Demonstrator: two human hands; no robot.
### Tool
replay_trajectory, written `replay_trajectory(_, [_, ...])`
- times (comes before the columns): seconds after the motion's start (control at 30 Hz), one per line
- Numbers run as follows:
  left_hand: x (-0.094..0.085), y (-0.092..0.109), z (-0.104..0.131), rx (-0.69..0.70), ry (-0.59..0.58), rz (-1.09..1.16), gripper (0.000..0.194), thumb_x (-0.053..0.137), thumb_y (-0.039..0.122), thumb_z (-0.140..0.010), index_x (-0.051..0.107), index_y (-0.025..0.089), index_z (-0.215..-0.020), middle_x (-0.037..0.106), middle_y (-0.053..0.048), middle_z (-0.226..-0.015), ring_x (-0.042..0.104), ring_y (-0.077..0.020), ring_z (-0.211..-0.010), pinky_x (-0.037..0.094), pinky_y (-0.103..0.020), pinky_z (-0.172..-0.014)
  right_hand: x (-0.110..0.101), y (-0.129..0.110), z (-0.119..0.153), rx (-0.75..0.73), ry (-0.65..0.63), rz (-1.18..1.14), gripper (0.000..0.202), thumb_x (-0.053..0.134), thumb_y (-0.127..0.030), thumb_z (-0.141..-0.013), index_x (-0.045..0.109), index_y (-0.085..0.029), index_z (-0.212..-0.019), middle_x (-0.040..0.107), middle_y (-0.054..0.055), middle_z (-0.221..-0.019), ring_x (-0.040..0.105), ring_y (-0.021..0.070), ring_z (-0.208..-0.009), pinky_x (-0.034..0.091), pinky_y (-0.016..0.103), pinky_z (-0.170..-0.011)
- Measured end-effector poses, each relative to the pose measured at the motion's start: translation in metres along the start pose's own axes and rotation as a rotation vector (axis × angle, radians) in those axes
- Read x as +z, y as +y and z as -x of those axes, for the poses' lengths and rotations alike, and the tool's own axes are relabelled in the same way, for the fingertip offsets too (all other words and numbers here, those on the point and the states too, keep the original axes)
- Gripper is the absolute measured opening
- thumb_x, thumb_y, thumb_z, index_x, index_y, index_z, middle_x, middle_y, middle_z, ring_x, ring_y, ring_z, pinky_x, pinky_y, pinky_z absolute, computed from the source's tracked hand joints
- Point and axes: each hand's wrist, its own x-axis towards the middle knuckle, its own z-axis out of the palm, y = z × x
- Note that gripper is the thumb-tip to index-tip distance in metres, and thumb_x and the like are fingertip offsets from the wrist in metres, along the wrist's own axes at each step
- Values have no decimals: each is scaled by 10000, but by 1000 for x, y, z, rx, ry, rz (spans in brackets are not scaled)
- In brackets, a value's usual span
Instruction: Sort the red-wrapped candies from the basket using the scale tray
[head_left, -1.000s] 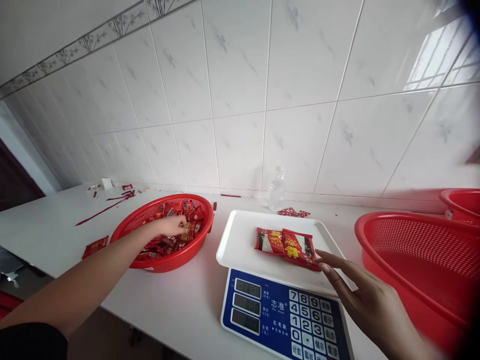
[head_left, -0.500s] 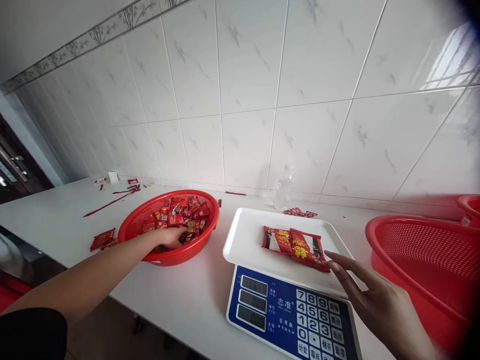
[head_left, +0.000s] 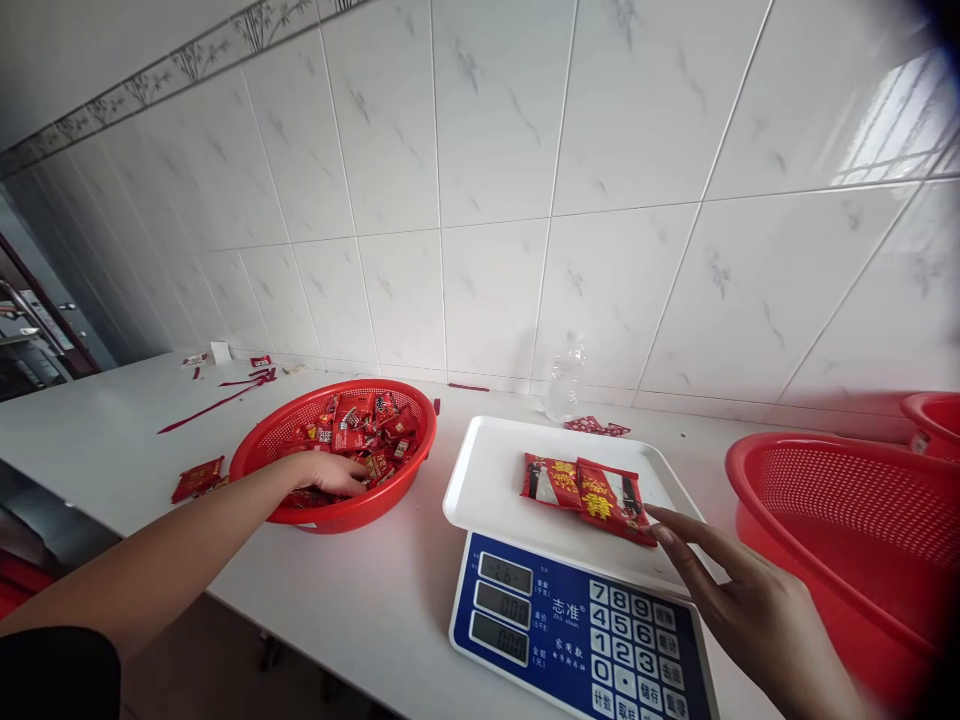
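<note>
In the left-centre of the frame, the left hand (head_left: 337,474) reaches into a red basket (head_left: 352,515) of small red packets (head_left: 360,415); its fingertips are buried among them, so whether they pinch one I cannot tell. Right of centre, two larger red packets (head_left: 585,495) lie side by side, touching, on the white tray (head_left: 484,490) of a blue-faced scale (head_left: 574,625). The right hand (head_left: 757,600), lower right, has thumb and index finger slightly apart at the right-hand packet's near corner; a grip cannot be made out. A clear bottle (head_left: 566,382) stands behind the tray on the white table (head_left: 409,600).
</note>
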Motion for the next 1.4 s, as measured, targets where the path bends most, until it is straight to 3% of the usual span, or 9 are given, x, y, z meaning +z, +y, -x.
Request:
replay_trajectory(0.2, [4,4,-2,-74,-129,106,470,739,297,-490,745,218,-953,725,-149,-1123,668,-369,-1011,550,-367,-709,0,-1,0,-27,20,-4,526,465,-653,-880,755,-215,-896,762,51,-740,609,136,-385,435,225,-329])
replay_trajectory(0.53, [-1,0,-3,-35,-142,338,634,699,106,-407,710,218,-1031,722,-106,-1131,627,-362,-1104,552,-333,-735,0,-2,0,-41,25,7,520,451,-637,-900,745,-208,-901,770,44,-765,552,100,-308,447,211,-337])
replay_trajectory(0.73, [-24,-5,-3,37,61,534,624,783,162,-455,634,205,-1059,699,-81,-1116,642,-300,-1054,537,-297,-739,0,-1,0,-20,11,-1,551,450,-665,-884,747,-202,-898,773,54,-791,570,104,-330,425,211,-318])
replay_trajectory(0.87, [-37,-1,2,108,155,665,563,834,174,-465,605,205,-978,699,-33,-980,660,-264,-997,534,-314,-791,0,-1,1,-3,-1,-5,553,454,-669,-878,749,-202,-913,776,56,-834,531,87,-292,409,218,-306])
replay_trajectory(0.97, [-37,16,5,151,182,760,566,864,193,-480,591,215,-976,694,-16,-925,678,-249,-920,541,-353,-798,0,-1,2,2,-1,-20,527,467,-657,-877,749,-213,-919,774,49,-812,542,95,-308,426,220,-324])
replay_trajectory(1.1, [-25,56,3,219,145,872,449,850,202,-555,573,185,-908,675,-21,-814,678,-220,-798,542,-382,-762,1,-2,2,13,2,-30,465,489,-612,-881,748,-227,-913,770,45,-786,565,112,-344,464,228,-373])
replay_trajectory(1.23, [-2,109,-2,339,76,935,379,798,142,-625,533,181,-892,613,16,-740,622,-139,-634,523,-332,-646,1,-1,3,18,-1,-17,382,497,-525,-903,743,-235,-940,777,53,-843,543,112,-337,491,245,-413])
replay_trajectory(1.4, [39,170,-10,475,-6,944,416,741,94,-647,505,197,-973,565,43,-763,595,-114,-656,498,-294,-649,0,-2,2,-45,-2,4,301,489,-395,-933,728,-219,-986,776,61,-897,652,143,-486,515,237,-465])
